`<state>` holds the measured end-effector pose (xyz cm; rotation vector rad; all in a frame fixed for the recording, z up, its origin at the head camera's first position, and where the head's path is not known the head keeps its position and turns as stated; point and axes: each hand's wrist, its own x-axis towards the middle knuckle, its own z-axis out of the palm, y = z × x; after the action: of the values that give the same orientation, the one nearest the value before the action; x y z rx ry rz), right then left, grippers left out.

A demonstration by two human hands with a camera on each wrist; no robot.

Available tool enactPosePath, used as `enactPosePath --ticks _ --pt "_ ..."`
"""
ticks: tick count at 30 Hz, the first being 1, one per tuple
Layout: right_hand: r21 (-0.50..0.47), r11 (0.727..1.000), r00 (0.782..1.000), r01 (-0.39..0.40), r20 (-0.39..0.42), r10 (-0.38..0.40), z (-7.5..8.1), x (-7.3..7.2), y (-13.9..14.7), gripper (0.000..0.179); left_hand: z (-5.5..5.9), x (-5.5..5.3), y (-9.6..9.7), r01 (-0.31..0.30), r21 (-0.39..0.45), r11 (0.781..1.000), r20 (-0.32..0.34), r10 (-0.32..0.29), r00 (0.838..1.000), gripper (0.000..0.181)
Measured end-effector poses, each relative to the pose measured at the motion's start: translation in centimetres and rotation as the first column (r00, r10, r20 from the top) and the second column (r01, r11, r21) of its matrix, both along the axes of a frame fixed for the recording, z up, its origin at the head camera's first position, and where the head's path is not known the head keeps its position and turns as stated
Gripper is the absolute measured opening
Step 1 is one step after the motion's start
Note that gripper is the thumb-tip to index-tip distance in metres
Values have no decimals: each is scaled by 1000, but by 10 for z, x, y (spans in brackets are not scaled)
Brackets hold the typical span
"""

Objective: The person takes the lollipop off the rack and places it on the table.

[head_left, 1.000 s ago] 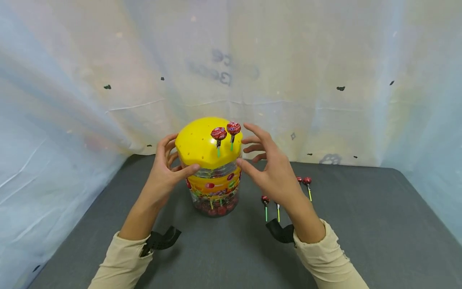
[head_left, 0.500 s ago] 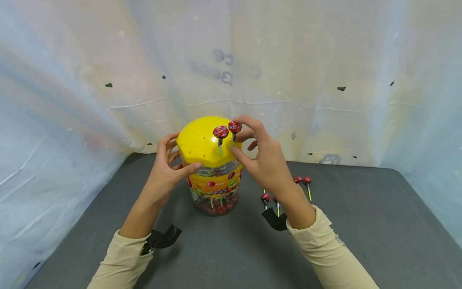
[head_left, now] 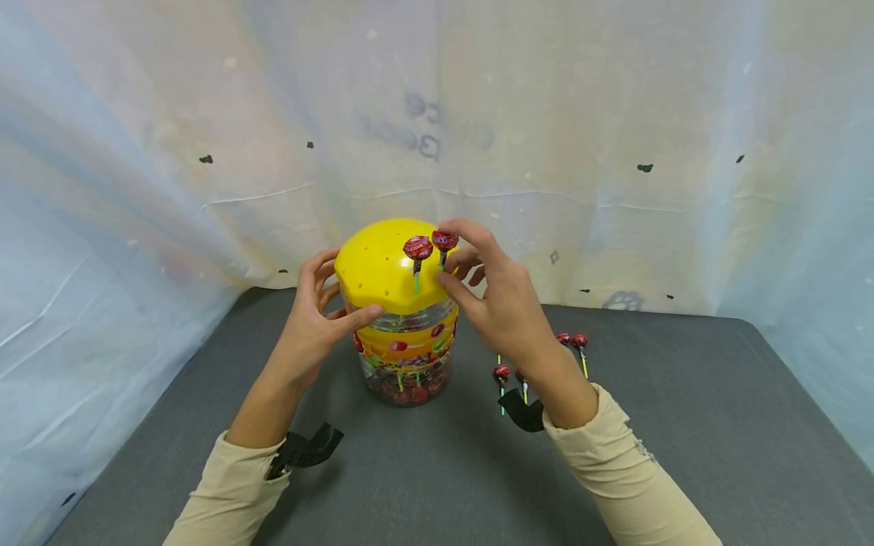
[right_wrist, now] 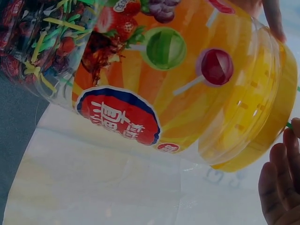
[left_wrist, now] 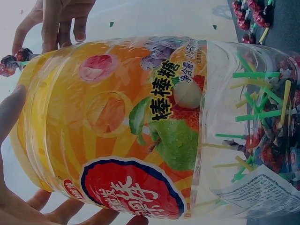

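A clear plastic candy jar (head_left: 408,345) with an orange fruit label stands on the table, capped by a domed yellow lid (head_left: 369,262) with small holes. Lollipops with green and yellow sticks lie inside its bottom, seen well in the left wrist view. Two red-wrapped lollipops stick up from the lid: a left one (head_left: 418,249) and a right one (head_left: 445,240). My left hand (head_left: 310,322) grips the jar around its upper left side, thumb in front just below the lid. My right hand (head_left: 501,307) pinches the right lollipop, index finger at its head and thumb by the stick.
Several loose red lollipops (head_left: 501,373) lie on the dark grey table (head_left: 423,485) right of the jar, partly hidden by my right arm. A pale plastic sheet (head_left: 532,136) hangs behind and at both sides. Black wrist mounts (head_left: 310,447) jut inward from the sleeves.
My right hand has moved left from beside the lid, and its thumb and index finger have closed on the right lollipop. My left hand keeps its hold on the jar.
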<state>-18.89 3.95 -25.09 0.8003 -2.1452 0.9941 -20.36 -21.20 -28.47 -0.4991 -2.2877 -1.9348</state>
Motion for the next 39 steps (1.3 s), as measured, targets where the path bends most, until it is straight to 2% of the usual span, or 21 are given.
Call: enactPosePath --ticks 8,16,22,31,39 --pt "23 1000 999 8 -36 -8 4 2 1 58 1 -1 2 -2 -14 1000 -3 2 1000 84" --pt "-20 1000 998 16 -53 -17 15 6 2 56 1 -2 4 3 -14 1000 1 -3 1000 83" --pt "-24 998 999 52 -4 -52 15 13 9 57 1 -2 4 3 -14 1000 4 -3 1000 84" --pt "5 993 991 117 69 -117 -1 30 31 60 1 -2 5 -2 -15 1000 3 2 1000 85" --pt "23 980 977 198 75 -199 -26 40 55 62 0 -2 5 -3 -14 1000 -2 3 1000 85"
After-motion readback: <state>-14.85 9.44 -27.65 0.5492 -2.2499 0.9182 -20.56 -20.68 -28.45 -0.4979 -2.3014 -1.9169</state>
